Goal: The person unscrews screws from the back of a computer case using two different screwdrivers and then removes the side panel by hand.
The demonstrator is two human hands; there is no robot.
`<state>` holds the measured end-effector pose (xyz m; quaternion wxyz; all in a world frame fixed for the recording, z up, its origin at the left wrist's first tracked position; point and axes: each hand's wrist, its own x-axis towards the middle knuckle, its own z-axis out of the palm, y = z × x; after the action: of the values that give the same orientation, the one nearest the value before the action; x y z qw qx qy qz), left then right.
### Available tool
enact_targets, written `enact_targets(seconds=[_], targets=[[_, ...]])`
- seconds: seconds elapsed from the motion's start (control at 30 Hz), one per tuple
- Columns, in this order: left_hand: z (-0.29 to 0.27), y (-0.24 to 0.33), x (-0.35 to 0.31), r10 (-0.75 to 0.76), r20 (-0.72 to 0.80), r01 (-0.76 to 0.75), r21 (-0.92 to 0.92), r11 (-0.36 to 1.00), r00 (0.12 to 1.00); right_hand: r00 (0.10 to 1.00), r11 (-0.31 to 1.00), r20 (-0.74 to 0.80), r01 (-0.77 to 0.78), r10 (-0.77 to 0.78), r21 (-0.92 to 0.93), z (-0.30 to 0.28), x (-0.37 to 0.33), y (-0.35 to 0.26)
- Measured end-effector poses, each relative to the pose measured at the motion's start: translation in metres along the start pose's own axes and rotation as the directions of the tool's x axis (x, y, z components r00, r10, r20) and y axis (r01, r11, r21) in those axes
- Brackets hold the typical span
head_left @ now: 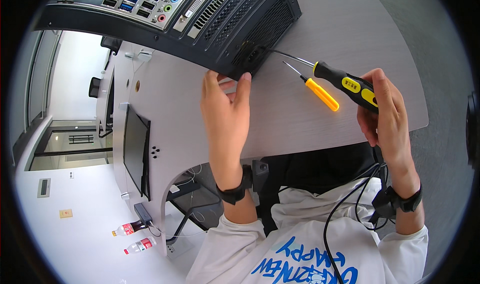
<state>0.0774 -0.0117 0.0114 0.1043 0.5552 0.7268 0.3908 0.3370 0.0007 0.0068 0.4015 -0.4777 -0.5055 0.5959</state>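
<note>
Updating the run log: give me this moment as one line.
left hand: steadies computer case corner | right hand: holds black-yellow screwdriver, tip at case rear | orange screwdriver: lying on desk

We see a black-and-yellow screwdriver (345, 83) held level, its tip at the rear corner of a black computer case (200, 19) lying on the desk.
</note>
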Motion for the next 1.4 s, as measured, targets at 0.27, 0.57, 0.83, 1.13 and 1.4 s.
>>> enact_targets(seconds=[0.27, 0.57, 0.83, 1.13, 1.4], targets=[[-0.011, 0.034, -0.042, -0.133, 0.396, 0.229, -0.205, 0.951, 0.908, 0.85, 0.795, -0.044, 0.472, -0.525, -0.381, 0.02, -0.005, 0.009], [0.05, 0.05, -0.029, -0.114, 0.709, 0.653, -0.558, 0.511, 0.696, 0.662, 0.478, 0.237, 0.703, -0.712, -0.527, 0.018, -0.008, 0.022], [0.058, 0.044, -0.032, -0.036, 0.658, 0.625, -0.696, 0.354, 0.752, 0.974, 0.931, 0.043, 0.223, -0.22, -0.288, 0.009, -0.021, 0.002], [0.05, 0.048, -0.023, 0.026, 0.763, 0.679, -0.59, 0.437, 0.646, 0.818, 0.684, 0.09, 0.53, -0.568, -0.502, 0.008, -0.008, 0.019], [0.062, 0.046, -0.028, -0.057, 0.672, 0.644, -0.678, 0.353, 0.739, 0.94, 0.92, 0.077, 0.341, -0.332, -0.191, 0.009, -0.016, 0.009]])
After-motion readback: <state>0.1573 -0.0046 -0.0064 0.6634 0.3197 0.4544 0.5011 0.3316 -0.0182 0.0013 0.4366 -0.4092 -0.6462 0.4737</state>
